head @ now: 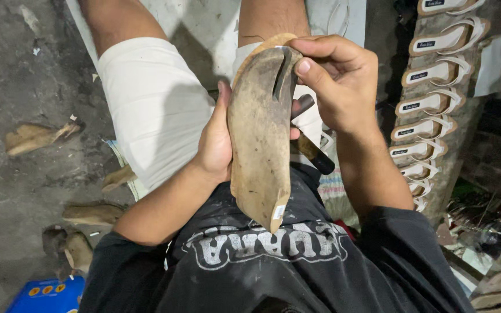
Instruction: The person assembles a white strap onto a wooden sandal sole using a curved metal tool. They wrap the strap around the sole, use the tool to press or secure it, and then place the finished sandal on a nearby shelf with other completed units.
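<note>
Sole (260, 139) stands over my lap: right fingers (314, 72) pinch its slotted top, left hand (215, 142) clasps its edge. No strap fitted yet, I judge; finished sandals (430, 104) line up right.

Dim scene, light falling from above onto the white cloth shorts (152, 104), dark grey concrete floor (18, 87) murky at left, right edge shadowed, focus fairly sharp centrally, corners soft
</note>
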